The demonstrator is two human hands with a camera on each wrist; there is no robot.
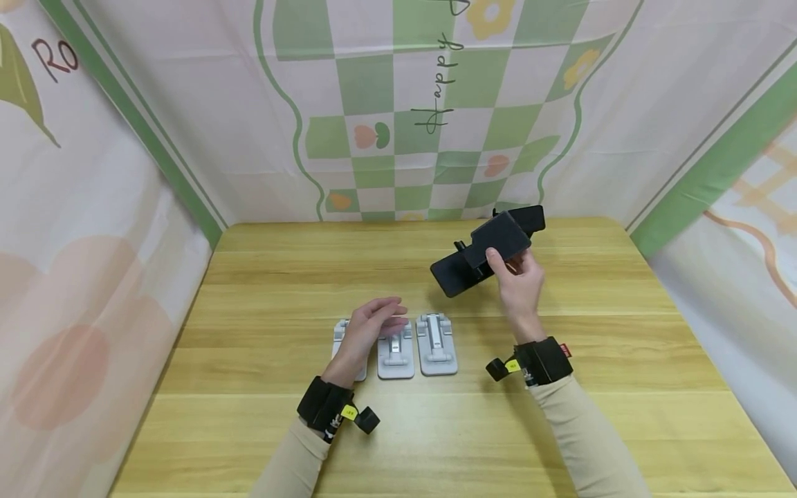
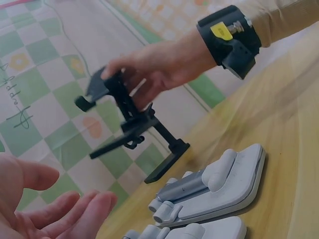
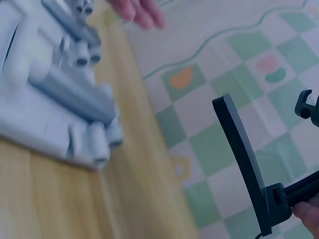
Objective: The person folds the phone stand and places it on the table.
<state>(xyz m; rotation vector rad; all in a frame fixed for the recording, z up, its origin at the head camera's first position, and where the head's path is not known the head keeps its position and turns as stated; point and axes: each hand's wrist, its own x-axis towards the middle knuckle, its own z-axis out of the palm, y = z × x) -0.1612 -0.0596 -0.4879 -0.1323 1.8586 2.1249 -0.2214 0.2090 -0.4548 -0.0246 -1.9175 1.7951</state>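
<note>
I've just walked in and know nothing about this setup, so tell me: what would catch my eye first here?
Most striking is the black folding plastic phone stand, held in the air above the far right of the wooden table by the right hand. Next come three pale grey folded stands lying side by side near the table's middle, with the left hand hovering open over the left ones. Green checked cloth printed with flowers hangs behind.

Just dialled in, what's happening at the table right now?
A person's right hand holds a black folding phone stand up off the wooden table, partly unfolded. The left hand hovers open above three white folded stands lined up side by side on the table; it grips nothing.
</note>
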